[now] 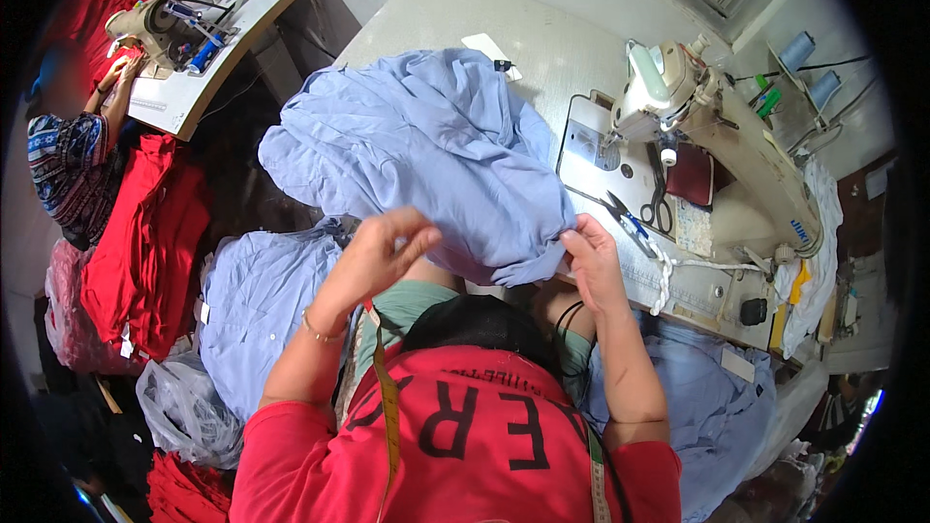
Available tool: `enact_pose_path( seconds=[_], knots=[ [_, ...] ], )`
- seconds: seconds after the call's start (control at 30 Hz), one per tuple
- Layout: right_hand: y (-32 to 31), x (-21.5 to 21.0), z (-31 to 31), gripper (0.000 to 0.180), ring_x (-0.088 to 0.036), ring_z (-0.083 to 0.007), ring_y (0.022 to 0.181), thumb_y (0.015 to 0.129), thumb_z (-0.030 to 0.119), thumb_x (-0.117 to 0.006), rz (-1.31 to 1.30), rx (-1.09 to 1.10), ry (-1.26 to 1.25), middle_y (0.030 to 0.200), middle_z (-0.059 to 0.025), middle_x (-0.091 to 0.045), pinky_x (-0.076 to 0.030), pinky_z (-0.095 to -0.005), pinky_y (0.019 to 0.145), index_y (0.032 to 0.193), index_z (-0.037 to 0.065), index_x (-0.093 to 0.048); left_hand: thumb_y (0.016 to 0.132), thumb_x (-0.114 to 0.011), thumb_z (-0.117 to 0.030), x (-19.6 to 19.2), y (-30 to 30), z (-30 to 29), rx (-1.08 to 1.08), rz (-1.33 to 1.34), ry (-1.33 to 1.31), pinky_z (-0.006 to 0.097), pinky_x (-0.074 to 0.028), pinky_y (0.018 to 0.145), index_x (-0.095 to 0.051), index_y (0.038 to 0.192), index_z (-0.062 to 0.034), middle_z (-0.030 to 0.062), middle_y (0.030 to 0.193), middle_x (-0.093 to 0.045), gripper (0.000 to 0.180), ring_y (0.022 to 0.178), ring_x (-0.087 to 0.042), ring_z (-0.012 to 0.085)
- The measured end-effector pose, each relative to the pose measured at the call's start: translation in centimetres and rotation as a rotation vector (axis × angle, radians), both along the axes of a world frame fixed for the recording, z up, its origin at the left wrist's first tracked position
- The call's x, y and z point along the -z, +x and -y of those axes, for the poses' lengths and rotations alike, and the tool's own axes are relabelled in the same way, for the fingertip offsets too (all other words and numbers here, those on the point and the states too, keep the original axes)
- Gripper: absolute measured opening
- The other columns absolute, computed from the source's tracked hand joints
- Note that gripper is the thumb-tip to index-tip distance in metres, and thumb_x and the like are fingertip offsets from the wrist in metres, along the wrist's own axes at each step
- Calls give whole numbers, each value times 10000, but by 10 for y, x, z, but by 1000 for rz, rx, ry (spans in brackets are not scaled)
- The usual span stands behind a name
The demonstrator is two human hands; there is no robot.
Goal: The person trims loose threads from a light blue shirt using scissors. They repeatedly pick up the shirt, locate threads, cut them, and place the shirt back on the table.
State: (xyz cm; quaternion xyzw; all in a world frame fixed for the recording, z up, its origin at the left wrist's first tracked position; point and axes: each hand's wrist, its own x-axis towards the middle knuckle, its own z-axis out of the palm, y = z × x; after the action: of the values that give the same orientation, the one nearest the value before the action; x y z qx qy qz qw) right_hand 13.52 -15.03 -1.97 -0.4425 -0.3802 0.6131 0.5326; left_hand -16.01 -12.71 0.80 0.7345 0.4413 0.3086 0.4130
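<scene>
A big, rumpled heap of light blue woven cotton cloth (426,150) fills the centre of the frame, lying on a pale grey sewing table (436,15). The fabric is matte and heavily creased, folded over itself in soft ridges, with its lower edge hanging over the near side of the table. The left hand (378,252), at lower centre, is curled with fingers bent, pinching the lower fold of the cloth. The right hand (593,261), just right of centre, has its fingers closed on the cloth's lower right edge, the thumb pressed against the fabric.

To the right of the heap stands a cream-coloured industrial sewing machine (717,126), with black-handled scissors (659,199) lying on the machine bed beside a dark red pad (693,174). Pale blue thread cones (809,63) sit in the upper right. A white flat tag (489,48) lies on the table above the cloth.

Below the table at lower left, a second stack of light blue garments (257,310) rests beside piles of red fabric (145,252) and a crumpled clear plastic bag (184,412). More blue cloth (707,397) hangs at lower right. A yellow measuring tape (389,407) runs across the person's red top. In the upper left, another person's hand (121,68) works at a second sewing machine (155,29) on a white table (184,97).
</scene>
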Motion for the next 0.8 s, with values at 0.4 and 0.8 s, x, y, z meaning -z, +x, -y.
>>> enact_pose_path(
  seconds=[0.4, 0.8],
  knots=[
    [25, -44, -12, 294, -522, -55, 673, 978, 319, -425, 712, -140, -76, 763, -15, -565, -422, -211, 609, 973, 42, -524, 819, -643, -157, -5, 29, -91, -303, -190, 599, 370, -478, 690, -553, 1095, -52, 120, 1015, -568, 308, 757, -593, 300],
    [-24, -10, -109, 276, -564, -372, 937, 734, -32, -503, 1430, 56, 400, 959, -195, -583, -456, -419, 813, 996, 26, -570, 720, -623, -164, -9, -21, -96, 7, -613, 756, 384, -450, 698, -610, 818, -54, 111, 740, -560, 148, 781, -577, 292]
  ],
)
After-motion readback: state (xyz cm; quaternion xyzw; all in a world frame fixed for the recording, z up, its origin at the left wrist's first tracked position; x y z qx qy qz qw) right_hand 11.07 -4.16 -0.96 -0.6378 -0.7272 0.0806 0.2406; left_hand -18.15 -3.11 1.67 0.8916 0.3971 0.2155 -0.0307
